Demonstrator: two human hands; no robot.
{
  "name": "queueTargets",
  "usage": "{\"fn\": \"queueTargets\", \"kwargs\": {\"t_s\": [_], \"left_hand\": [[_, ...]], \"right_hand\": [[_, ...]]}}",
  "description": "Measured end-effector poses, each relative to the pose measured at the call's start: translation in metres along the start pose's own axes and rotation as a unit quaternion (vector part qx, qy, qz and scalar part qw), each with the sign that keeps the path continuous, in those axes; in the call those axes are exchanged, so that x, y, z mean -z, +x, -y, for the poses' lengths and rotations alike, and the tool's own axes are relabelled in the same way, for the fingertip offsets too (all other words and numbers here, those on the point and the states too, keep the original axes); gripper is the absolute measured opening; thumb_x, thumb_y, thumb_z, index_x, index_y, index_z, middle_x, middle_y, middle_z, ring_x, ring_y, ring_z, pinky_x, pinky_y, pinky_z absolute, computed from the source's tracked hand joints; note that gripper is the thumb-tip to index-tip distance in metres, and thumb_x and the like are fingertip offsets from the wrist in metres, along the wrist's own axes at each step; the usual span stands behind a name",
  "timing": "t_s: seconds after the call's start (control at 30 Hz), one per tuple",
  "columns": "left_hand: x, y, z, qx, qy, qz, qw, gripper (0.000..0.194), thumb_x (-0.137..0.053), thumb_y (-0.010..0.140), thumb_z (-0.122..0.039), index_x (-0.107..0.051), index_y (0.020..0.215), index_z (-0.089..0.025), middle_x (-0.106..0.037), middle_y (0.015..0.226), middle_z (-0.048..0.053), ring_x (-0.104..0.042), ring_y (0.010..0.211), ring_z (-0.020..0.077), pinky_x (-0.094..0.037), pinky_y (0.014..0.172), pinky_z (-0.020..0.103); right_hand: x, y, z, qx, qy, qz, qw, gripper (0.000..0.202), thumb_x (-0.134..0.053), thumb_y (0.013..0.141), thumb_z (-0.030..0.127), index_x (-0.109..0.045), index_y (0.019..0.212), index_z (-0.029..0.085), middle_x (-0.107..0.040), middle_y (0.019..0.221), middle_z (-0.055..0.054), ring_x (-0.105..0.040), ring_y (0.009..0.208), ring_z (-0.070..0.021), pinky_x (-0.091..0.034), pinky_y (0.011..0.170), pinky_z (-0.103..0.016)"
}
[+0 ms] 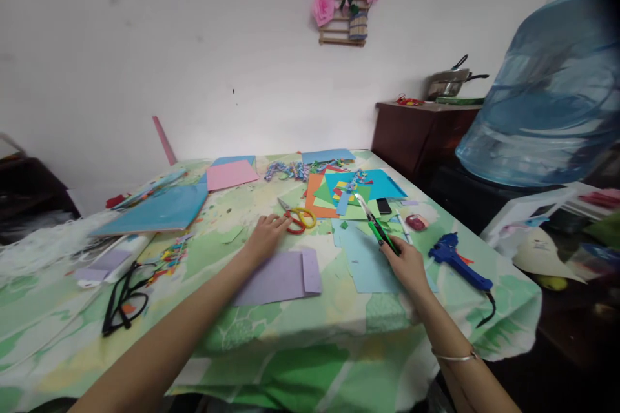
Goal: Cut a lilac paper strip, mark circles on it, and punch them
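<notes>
Firstly, a green-patterned tablecloth hangs over the near edge; purple paper lies on it. The right hand grips a green cutter, blade bared, above a light-blue sheet. The left hand is palm down at the scissors; whether it grips them cannot be determined. Rightward, a cap bears marking too small to read. Behind: a dark cabinet, then white wall with red and pink flowers.

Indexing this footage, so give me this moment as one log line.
left hand: at scissors, contact unclear | right hand: holds green utility knife | nearby: purple paper
</notes>
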State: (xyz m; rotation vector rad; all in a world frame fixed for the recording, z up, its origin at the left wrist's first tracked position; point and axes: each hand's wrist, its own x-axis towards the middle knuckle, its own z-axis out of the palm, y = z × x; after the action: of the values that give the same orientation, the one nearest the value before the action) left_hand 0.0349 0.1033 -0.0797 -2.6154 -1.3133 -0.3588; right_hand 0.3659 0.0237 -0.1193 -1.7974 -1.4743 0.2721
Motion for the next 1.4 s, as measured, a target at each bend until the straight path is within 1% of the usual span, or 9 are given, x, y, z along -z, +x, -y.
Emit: {"fn": "queueTargets", "kwargs": {"t_s": [0.17, 0.3, 0.4, 0.63, 0.77, 0.87, 1.0, 1.17, 1.4], "left_hand": [[0.002, -0.050, -0.060, 0.073, -0.052, 0.015, 0.996, 0.047, -0.042, 0.092, -0.042, -0.049, 0.130, -0.015, -0.059, 0.123, 0.014, -0.054, 0.113, 0.0245, -0.042, 0.098, 0.041], [0.003, -0.069, -0.091, 0.049, -0.085, 0.064, 0.993, 0.068, -0.048, 0.083, -0.058, -0.044, 0.135, -0.015, -0.046, 0.139, 0.016, -0.037, 0.130, 0.0363, -0.034, 0.102, 0.054], [0.007, -0.071, -0.078, 0.002, -0.109, 0.100, 0.989, 0.055, -0.046, 0.087, -0.047, -0.045, 0.135, -0.021, -0.041, 0.145, 0.010, -0.022, 0.139, 0.0321, -0.022, 0.108, 0.057], [0.027, -0.079, -0.003, -0.051, -0.139, 0.169, 0.974, 0.053, -0.050, 0.079, -0.015, -0.053, 0.125, -0.040, -0.029, 0.151, -0.004, -0.006, 0.143, 0.0266, -0.009, 0.111, 0.057], [0.017, -0.079, -0.013, 0.000, -0.142, 0.157, 0.977, 0.045, -0.047, 0.087, -0.036, -0.049, 0.132, -0.029, -0.037, 0.147, 0.005, -0.020, 0.140, 0.0290, -0.016, 0.110, 0.057], [0.007, -0.075, -0.041, 0.037, -0.135, 0.126, 0.982, 0.077, -0.051, 0.081, -0.055, -0.031, 0.142, -0.013, -0.029, 0.149, 0.017, -0.016, 0.140, 0.0346, -0.013, 0.109, 0.060], [0.003, -0.068, -0.058, 0.024, -0.138, 0.105, 0.985, 0.083, -0.058, 0.076, -0.052, -0.029, 0.142, -0.010, -0.019, 0.152, 0.020, -0.009, 0.141, 0.0360, -0.012, 0.111, 0.059], [0.009, -0.068, -0.030, -0.062, -0.160, 0.134, 0.976, 0.063, -0.060, 0.077, -0.039, -0.043, 0.135, -0.024, -0.032, 0.149, 0.011, -0.023, 0.139, 0.0311, -0.017, 0.111, 0.054], [0.009, -0.061, 0.003, -0.125, -0.191, 0.145, 0.963, 0.051, -0.046, 0.086, -0.058, -0.049, 0.132, -0.034, -0.043, 0.141, 0.006, -0.038, 0.128, 0.0286, -0.026, 0.106, 0.048]], "right_hand": [[-0.002, 0.000, 0.003, -0.006, -0.011, -0.005, 1.000, 0.049, -0.058, 0.072, 0.045, -0.060, 0.113, 0.017, -0.070, 0.094, -0.010, -0.063, 0.091, -0.0273, -0.044, 0.077, -0.034], [0.000, -0.001, 0.008, 0.018, -0.016, 0.013, 1.000, 0.043, -0.059, 0.073, 0.042, -0.059, 0.109, 0.019, -0.071, 0.087, -0.008, -0.065, 0.082, -0.0250, -0.044, 0.073, -0.033], [0.004, 0.000, 0.016, 0.074, -0.016, 0.057, 0.995, 0.034, -0.057, 0.076, 0.040, -0.060, 0.104, 0.020, -0.071, 0.091, -0.006, -0.065, 0.082, -0.0219, -0.045, 0.072, -0.029], [0.003, 0.023, 0.038, 0.220, -0.054, 0.184, 0.957, 0.032, -0.062, 0.069, 0.019, -0.068, 0.100, 0.022, -0.071, 0.101, -0.004, -0.063, 0.094, -0.0231, -0.044, 0.081, -0.030], [-0.009, 0.049, 0.034, 0.255, -0.078, 0.210, 0.941, 0.036, -0.059, 0.070, 0.015, -0.069, 0.104, 0.021, -0.070, 0.104, -0.006, -0.062, 0.099, -0.0263, -0.045, 0.084, -0.033], [-0.015, 0.066, 0.026, 0.281, -0.095, 0.224, 0.928, 0.037, -0.061, 0.068, 0.013, -0.071, 0.102, 0.021, -0.071, 0.101, -0.007, -0.063, 0.097, -0.0281, -0.046, 0.083, -0.036], [-0.017, 0.081, 0.020, 0.318, -0.102, 0.239, 0.912, 0.042, -0.062, 0.065, 0.008, -0.072, 0.103, 0.021, -0.070, 0.102, -0.008, -0.062, 0.096, -0.0263, -0.046, 0.084, -0.035], [-0.021, 0.086, 0.020, 0.358, -0.102, 0.251, 0.894, 0.041, -0.063, 0.067, 0.007, -0.072, 0.104, 0.021, -0.069, 0.103, -0.008, -0.062, 0.095, -0.0240, -0.046, 0.082, -0.033], [-0.031, 0.073, 0.026, 0.403, -0.122, 0.272, 0.866, 0.057, -0.052, 0.073, 0.000, -0.063, 0.119, 0.034, -0.064, 0.102, -0.006, -0.057, 0.095, -0.0218, -0.038, 0.083, -0.036]]}}
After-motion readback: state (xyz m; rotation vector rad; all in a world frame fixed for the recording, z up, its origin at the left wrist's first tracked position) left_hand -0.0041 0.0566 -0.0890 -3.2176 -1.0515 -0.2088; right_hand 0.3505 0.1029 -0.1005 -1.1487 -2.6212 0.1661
